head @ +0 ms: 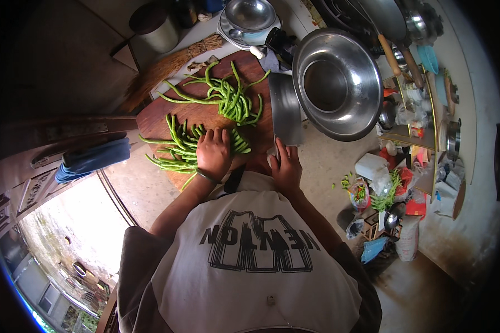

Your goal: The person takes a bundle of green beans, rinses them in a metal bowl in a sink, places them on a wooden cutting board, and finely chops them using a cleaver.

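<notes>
My left hand (213, 153) presses down on a bunch of green long beans (179, 145) lying on a wooden cutting board (150, 120). The bean stalks stick out on both sides of the hand, with their right ends lying close together. In my right hand (286, 165) is the handle of a broad cleaver (284, 109), whose metal blade points away from me at the board's right edge, apart from the held beans. A second, tangled pile of long beans (233, 98) rests on the far part of the board.
A large steel basin (337, 83) stands right of the cleaver. Beyond the board are a straw brush (171, 66), stacked plates with a metal bowl (250, 14) and a lidded container (160, 35). Wooden-handled pans (389, 54) lie at the upper right. Bags and vegetables (385, 191) sit lower right.
</notes>
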The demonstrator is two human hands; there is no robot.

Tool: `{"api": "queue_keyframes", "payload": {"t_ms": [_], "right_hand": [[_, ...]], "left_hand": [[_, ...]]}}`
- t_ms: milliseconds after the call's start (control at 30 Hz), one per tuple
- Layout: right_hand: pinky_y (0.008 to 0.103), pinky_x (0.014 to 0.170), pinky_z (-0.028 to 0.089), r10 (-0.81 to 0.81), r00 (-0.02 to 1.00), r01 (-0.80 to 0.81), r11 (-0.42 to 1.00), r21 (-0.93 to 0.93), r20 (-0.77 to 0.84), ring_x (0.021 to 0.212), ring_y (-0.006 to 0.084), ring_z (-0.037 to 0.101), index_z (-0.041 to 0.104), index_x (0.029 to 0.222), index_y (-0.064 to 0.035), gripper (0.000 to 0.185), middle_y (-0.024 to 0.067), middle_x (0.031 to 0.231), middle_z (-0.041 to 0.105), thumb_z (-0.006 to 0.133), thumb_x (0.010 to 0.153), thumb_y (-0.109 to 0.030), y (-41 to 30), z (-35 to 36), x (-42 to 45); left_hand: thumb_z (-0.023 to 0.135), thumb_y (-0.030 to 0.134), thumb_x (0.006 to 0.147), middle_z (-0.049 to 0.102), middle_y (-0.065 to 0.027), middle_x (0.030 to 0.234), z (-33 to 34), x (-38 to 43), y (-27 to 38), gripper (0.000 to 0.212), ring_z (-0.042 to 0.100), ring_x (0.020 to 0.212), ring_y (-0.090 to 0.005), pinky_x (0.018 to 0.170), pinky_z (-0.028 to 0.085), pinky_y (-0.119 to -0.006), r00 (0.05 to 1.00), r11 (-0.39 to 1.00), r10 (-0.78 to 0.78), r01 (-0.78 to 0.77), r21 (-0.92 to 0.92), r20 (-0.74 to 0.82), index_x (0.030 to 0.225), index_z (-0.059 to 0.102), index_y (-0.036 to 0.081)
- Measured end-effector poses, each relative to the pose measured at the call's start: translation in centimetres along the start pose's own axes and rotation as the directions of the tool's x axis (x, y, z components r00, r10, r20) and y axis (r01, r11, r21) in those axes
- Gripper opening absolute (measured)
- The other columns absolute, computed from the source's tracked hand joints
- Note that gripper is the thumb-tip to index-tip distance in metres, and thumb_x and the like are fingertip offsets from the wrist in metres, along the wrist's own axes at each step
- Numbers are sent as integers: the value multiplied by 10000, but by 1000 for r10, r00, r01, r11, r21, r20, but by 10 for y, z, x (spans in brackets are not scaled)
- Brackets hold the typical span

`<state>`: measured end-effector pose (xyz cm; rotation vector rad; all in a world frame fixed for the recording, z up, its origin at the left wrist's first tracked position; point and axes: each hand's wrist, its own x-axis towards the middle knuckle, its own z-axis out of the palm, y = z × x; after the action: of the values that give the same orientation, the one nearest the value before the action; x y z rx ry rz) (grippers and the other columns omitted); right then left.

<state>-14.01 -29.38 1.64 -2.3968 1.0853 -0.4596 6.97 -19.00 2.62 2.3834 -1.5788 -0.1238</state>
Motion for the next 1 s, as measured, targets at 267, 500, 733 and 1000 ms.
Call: {"api": "queue_keyframes", "payload": {"t_ms": [267, 500, 733, 1000], "right_hand": [[412, 692, 525, -73, 995, 76, 996, -40, 64, 840, 318, 658, 610, 1291, -100, 455, 128, 1070, 657, 723, 876, -248, -8, -2, 30], [404, 658, 545, -272, 908, 273, 961, 43, 319, 789, 313, 697, 672, 1134, -126, 313, 101, 962, 718, 734, 855, -254, 9, -33, 79], [422, 1096, 366, -636, 609, 775, 604, -185, 474, 1452, 296, 318, 370, 1519, -162, 713, 111, 1619, 240, 546, 842, -23, -43, -19, 163], [471, 1137, 307, -642, 367, 930, 272, -247, 673, 1487, 249, 262, 407, 1501, -277, 568, 26, 1645, 208, 484, 948, -177, -68, 36, 192]], "left_hand": [[679, 200, 719, 595, -141, 996, 2, 9, -5, 415, 597, 951, -321, 786, 497, -425, 982, 987, -154, 157, 20, -114, 1073, 581, 6], [573, 151, 803, 583, -130, 973, 0, 4, -1, 269, 591, 905, -298, 761, 489, -408, 986, 991, -122, 127, 37, -113, 1030, 607, 11], [665, 155, 695, 586, -138, 971, 6, 2, -2, 364, 597, 921, -307, 778, 491, -415, 981, 991, -119, 127, 42, -156, 1020, 590, 10], [565, 136, 812, 614, -142, 998, 3, -2, 0, 273, 587, 896, -284, 751, 488, -401, 982, 991, -116, 125, 50, -151, 1042, 618, 0]]}}
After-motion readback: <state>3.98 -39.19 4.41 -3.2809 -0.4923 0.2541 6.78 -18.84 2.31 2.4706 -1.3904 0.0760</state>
